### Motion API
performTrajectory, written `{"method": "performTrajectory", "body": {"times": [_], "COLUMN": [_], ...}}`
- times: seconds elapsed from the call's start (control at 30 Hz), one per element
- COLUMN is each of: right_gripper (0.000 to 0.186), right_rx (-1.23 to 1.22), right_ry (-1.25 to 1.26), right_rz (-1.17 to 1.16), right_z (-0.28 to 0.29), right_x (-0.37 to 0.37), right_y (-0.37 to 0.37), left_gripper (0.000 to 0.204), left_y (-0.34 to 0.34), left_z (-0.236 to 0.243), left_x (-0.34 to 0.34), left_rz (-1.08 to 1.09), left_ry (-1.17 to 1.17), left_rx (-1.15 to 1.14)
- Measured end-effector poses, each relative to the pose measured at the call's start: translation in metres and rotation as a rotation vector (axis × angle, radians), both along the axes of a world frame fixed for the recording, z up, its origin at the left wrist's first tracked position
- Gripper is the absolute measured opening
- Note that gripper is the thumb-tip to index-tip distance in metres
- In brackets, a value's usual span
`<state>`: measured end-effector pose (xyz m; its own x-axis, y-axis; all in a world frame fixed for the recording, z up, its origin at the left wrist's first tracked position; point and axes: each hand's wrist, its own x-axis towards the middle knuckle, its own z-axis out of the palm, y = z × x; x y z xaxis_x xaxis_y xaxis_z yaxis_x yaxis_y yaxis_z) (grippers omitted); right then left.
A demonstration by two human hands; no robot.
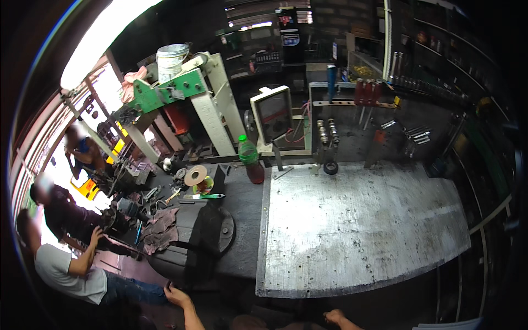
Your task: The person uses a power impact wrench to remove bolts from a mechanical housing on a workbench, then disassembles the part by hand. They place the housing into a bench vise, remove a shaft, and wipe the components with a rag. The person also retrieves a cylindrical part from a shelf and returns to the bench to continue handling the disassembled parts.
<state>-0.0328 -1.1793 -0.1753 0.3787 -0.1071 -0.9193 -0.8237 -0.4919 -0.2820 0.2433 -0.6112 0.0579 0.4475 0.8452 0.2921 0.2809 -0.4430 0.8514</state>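
My left hand [177,297] sits low in the head view, just in front of a dark heavy bench vise [206,234], with its fingers apart and nothing in them. My right hand [334,317] is at the bottom edge, below the front edge of a large scratched steel plate [363,231]. Its fingers look curled and nothing shows in it. Neither hand touches the plate. My forearms come up from the lower edge.
A green-capped bottle of dark liquid [251,160] stands at the plate's back left corner, near a grinding disc [195,175] and scattered tools. A rag [159,228] lies left of the vise. Behind are a green-and-white press [181,93], a meter box [273,113] and tool racks [374,102]. Three people [66,264] are at the left.
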Motion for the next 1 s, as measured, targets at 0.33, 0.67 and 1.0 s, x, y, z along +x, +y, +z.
{"method": "performTrajectory", "body": {"times": [0.33,0.67,1.0], "right_gripper": [0.046,0.029,0.023], "right_rx": [0.010,0.011,-0.007], "right_ry": [-0.015,-0.259,-0.355], "right_rz": [-0.170,-0.366,-0.176], "right_z": [-0.016,0.014,0.022], "right_x": [0.000,-0.028,-0.087], "right_y": [0.005,0.004,-0.027], "left_gripper": [0.042,0.034,0.057], "left_y": [0.015,0.008,0.029], "left_z": [-0.011,-0.012,-0.028], "left_x": [0.010,0.011,0.010], "left_rz": [0.083,0.028,-0.036], "left_ry": [0.076,0.009,0.186], "left_rx": [-0.007,0.298,0.301]}}
